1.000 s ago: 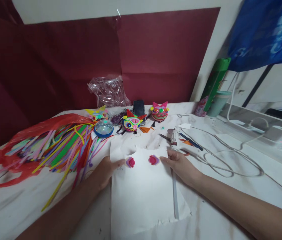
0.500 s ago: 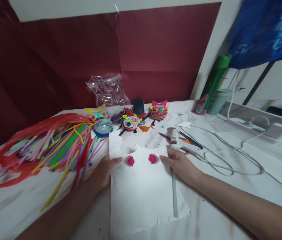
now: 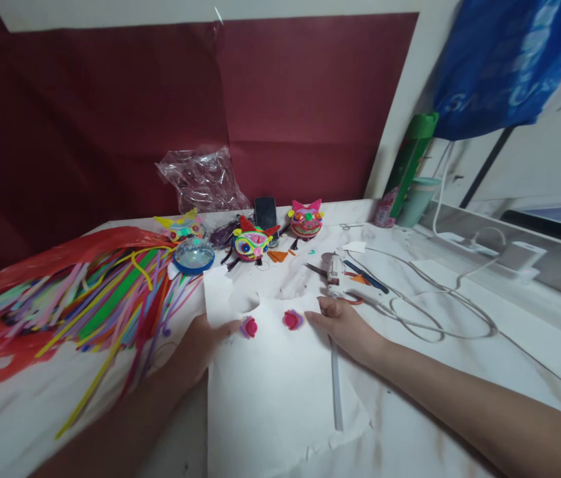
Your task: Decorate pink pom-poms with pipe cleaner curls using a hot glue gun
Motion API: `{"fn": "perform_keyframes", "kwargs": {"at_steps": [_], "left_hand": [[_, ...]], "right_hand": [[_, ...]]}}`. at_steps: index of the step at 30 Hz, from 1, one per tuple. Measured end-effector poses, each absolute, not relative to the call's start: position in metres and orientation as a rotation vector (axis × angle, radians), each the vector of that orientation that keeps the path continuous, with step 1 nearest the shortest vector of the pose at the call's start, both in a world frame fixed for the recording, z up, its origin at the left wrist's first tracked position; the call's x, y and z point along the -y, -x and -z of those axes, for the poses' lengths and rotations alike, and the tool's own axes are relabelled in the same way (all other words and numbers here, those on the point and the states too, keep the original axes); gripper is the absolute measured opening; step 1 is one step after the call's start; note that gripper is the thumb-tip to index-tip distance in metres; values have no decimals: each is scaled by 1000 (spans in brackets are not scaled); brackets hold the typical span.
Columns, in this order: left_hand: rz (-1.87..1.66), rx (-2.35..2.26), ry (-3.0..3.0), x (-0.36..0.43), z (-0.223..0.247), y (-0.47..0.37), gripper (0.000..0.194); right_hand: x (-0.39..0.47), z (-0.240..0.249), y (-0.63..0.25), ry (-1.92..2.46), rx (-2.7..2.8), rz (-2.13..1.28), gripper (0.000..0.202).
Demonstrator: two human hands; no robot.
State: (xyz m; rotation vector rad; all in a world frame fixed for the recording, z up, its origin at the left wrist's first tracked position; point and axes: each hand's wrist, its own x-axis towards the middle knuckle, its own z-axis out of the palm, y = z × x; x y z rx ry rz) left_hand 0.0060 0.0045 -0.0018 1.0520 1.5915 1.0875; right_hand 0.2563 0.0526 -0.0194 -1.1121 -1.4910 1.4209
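Observation:
A white sheet of paper (image 3: 270,392) with a ragged notch in its top edge lies before me. My left hand (image 3: 200,342) grips its left edge, thumb on top; the thumb tip touches a small layered pink and purple piece (image 3: 249,326). On the right side, my right hand (image 3: 342,325) pinches the paper's edge, its thumb against a matching pink and purple piece (image 3: 292,320). The fingers under the sheet are mostly hidden. A narrow grey strip (image 3: 336,388) lies along the paper's right side, below my right hand.
Beyond the paper are colourful animal-face balls, one multicoloured (image 3: 251,242), one pink (image 3: 306,220), and a clear dome (image 3: 193,255). Foam strips (image 3: 105,299) spill from a red bag (image 3: 76,249) on the left. A white glue gun (image 3: 342,275), pliers and a looped cable (image 3: 439,325) lie right.
The whole view has shifted, so things appear farther left. My left thumb has slid onto the left piece, covering its outer edge. My right hand keeps its hold.

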Motion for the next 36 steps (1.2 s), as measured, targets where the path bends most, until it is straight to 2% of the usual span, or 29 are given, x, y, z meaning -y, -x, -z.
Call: {"fn": "perform_keyframes", "kwargs": {"at_steps": [4, 11, 20, 23, 26, 28, 30, 31, 33, 36], "left_hand": [[-1075, -1506, -997, -5, 4, -4, 55], [-1008, -1647, -1116, -7, 3, -3, 43], [-952, -1708, -1203, -5, 1, -7, 38], [-1125, -1773, -1307, -9, 7, -3, 42], [-1494, -1930, -1543, -15, 10, 6, 56], [-1589, -1957, -1851, -15, 9, 11, 46], [-1395, -1829, -2135, -13, 7, 12, 21], [-1227, -1750, -2193, -12, 7, 11, 14], [-930, -1667, -2159, -12, 11, 8, 15], [-759, -1710, -2035, -15, 18, 3, 14]], "right_hand": [[-52, 16, -255, 1098, 1471, -1446, 50], [-52, 18, -256, 1113, 1490, -1456, 49], [-54, 26, -259, 1133, 1565, -1429, 47], [-54, 25, -260, 1169, 1650, -1318, 47], [-55, 28, -262, 1185, 1762, -1212, 44], [-56, 32, -263, 1189, 1830, -1144, 40], [-58, 38, -264, 1185, 1881, -1045, 33], [-58, 41, -265, 1185, 1897, -989, 26], [-57, 43, -265, 1206, 1910, -888, 19], [-50, 41, -265, 1170, 1963, -685, 31]]}}
